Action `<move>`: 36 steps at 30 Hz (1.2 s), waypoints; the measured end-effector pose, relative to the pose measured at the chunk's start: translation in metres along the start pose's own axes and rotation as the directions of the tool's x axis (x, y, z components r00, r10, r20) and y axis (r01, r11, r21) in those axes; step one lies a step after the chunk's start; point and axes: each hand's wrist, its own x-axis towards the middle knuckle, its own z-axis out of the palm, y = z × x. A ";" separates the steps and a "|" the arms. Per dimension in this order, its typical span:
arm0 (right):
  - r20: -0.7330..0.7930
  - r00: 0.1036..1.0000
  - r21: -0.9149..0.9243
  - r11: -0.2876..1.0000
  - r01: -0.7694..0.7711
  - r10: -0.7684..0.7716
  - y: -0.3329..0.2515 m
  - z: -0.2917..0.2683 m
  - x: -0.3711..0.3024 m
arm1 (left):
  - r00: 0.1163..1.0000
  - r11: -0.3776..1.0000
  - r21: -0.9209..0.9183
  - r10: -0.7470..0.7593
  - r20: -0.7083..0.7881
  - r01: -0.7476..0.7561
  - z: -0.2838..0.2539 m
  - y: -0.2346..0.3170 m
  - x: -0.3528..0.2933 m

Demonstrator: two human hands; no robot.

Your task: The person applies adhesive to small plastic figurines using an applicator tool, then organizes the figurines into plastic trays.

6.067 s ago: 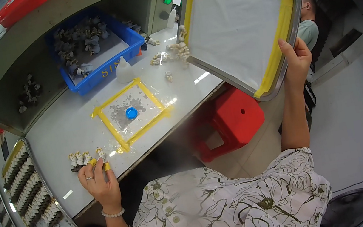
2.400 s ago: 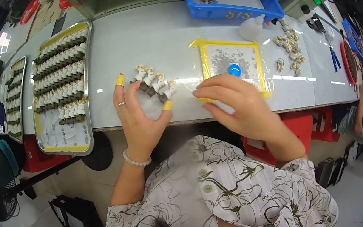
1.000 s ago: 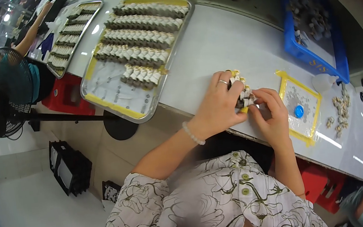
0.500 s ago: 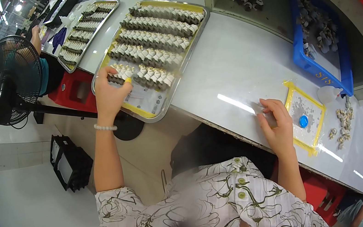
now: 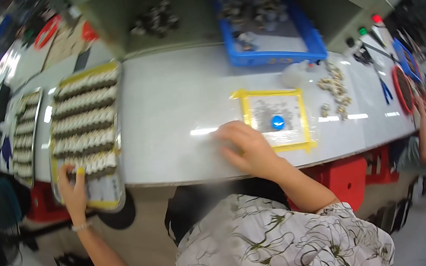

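My left hand (image 5: 73, 188) is over the near end of a metal tray (image 5: 119, 200). Its thumb, with a yellow cover on the tip, and its forefinger are apart at the left end of the nearest row of small white-and-dark parts (image 5: 100, 163). Whether a part sits between them is hard to make out. Several more such rows lie across the tray. My right hand (image 5: 251, 149) hovers blurred near the table's front edge, fingers apart and holding nothing visible. To its right, a blue round cap (image 5: 277, 122) lies on a yellow-taped sheet (image 5: 306, 120).
A blue bin (image 5: 278, 57) of loose parts stands at the back, beside a white bottle (image 5: 296, 74). Loose pale parts (image 5: 334, 86) lie to the right. A second tray (image 5: 26, 137) is at the far left. Co-workers sit on both sides; a red stool (image 5: 345, 180) is below the table.
The view has swung to the right, so the tray now appears farther left. The gap in the nearest row looks closed. My right hand has moved leftward, away from the taped sheet.
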 end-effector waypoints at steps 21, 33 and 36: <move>-0.689 0.679 -0.181 0.847 -0.499 0.253 0.096 -0.229 -0.102 | 0.732 0.740 -0.359 0.655 0.189 -0.569 0.166 0.234 -0.094; -0.463 0.786 -0.182 0.824 -0.537 0.410 0.186 -0.254 -0.059 | 0.703 0.713 -0.217 0.699 0.135 -0.667 0.175 0.230 -0.101; -0.423 0.826 -0.159 0.867 -0.473 0.373 0.175 -0.242 -0.063 | 0.692 0.709 -0.197 0.704 0.157 -0.677 0.176 0.230 -0.101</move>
